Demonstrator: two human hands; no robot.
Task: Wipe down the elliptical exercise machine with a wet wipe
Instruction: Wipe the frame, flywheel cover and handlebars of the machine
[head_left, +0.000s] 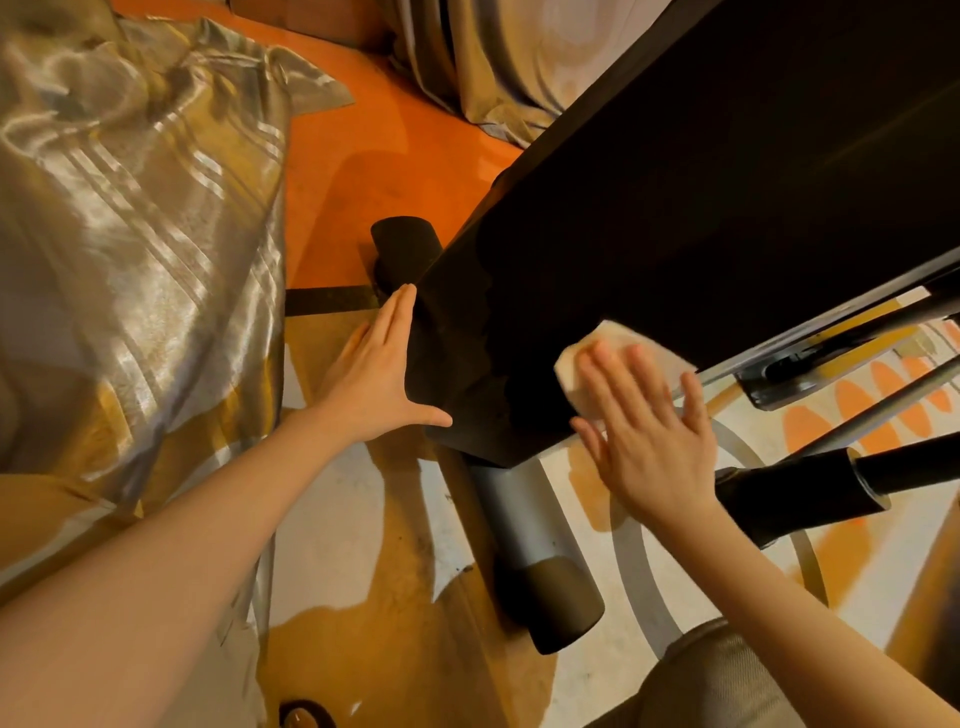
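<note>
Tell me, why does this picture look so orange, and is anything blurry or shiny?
Head view: warm dim light tints everything; the right hand and wet wipe are slightly motion-blurred; glare streaks the satin fabric; the black machine housing shows almost no detail; wide-angle lens bends edges.

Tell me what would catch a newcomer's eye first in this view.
Probably the big black housing of the elliptical machine, filling the upper right. At its lower edge the right hand presses a pale wet wipe flat against it, while the left hand rests open on its left side. Shiny gold-striped fabric covers the left.
</note>
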